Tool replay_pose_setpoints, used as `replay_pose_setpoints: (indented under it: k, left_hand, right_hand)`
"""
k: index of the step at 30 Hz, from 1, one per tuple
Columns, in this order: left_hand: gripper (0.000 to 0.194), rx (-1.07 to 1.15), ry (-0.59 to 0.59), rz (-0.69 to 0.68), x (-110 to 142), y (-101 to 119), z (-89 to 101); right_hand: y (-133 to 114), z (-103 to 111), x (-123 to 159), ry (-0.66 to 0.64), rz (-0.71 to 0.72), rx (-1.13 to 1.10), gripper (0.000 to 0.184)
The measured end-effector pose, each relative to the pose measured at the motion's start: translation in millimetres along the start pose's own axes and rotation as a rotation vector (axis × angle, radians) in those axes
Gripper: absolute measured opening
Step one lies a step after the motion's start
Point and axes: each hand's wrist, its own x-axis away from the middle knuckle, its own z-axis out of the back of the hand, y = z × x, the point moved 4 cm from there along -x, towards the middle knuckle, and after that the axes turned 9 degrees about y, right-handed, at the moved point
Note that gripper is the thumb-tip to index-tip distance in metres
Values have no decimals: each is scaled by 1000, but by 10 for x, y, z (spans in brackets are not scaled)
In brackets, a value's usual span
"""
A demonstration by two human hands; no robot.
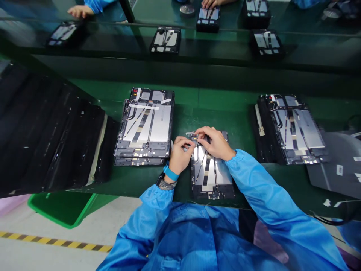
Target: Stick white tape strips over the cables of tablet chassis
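An opened tablet point(204, 169) lies flat on the green bench in front of me, its silver battery and dark ribbon cables exposed. At its upper left corner my left hand point(180, 154) has thumb and forefinger pinched together; what is between them is too small to tell. A slim pale piece point(172, 145) shows along the edge of this hand. My right hand point(216, 143) lies over the tablet's top, its fingertips closed close to the left ones. Whatever they grip is hidden. By the right fingertips is a small white strip point(190, 133).
Stacked opened tablets point(152, 124) stand left, another stack point(299, 128) right. A dark row of upright panels point(50, 131) fills the far left. Grey covers point(332, 165) lie far right. Tablets point(166, 39) and a co-worker's hand point(210, 3) are beyond. A green bin point(62, 209) sits below.
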Motion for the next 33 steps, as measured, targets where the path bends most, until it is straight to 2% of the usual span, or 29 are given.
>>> replay_pose_setpoints:
  k: [4,10,16,20,33]
  left_hand:
    - [6,21,-12,-15,24,-12,19]
    - [5,46,13,6,51,-38,25]
    - [4,39,6,11,25,-54,3]
    - [3,42,-6,14,22,-59,20]
    - [4,32,-25,32,18,-41,49]
  right_hand:
    - [-73,14,25,2,40,43,18]
    - [-40,-6,68,24,49,78,31]
    - [-77,-10,27,-56,68,66,41]
    - [-98,-10,-12,-105,77,61,36]
    - [-30,-128,-146,-101,61,41,32]
